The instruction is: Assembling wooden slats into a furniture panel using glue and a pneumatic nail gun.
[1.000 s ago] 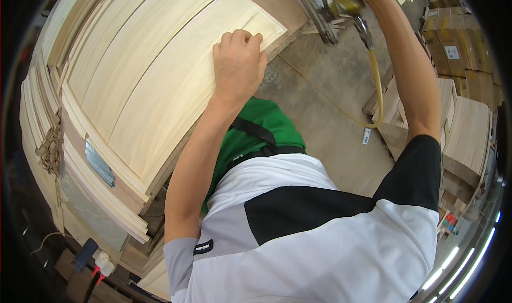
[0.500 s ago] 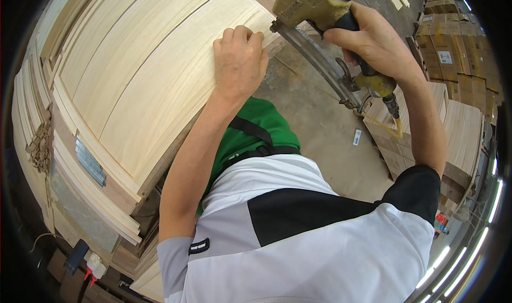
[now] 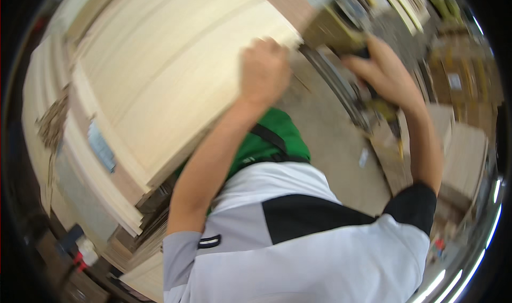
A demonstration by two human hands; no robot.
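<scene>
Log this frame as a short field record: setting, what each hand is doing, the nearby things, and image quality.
setting: workshop with stacked pale wooden panels over a concrete floor
left hand: pressed on the near edge of the top panel
right hand: gripping a yellowish power tool held at the panel's corner
tool hose or cable: hangs below the right hand
nearby: cardboard boxes to the right
image quality: motion-blurred, tool details unclear

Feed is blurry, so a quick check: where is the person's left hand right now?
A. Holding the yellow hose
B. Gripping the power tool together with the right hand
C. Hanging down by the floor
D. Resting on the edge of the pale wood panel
D: the left hand lies on the near edge of the pale wood panel, while the right hand alone holds the power tool beside it.
</scene>
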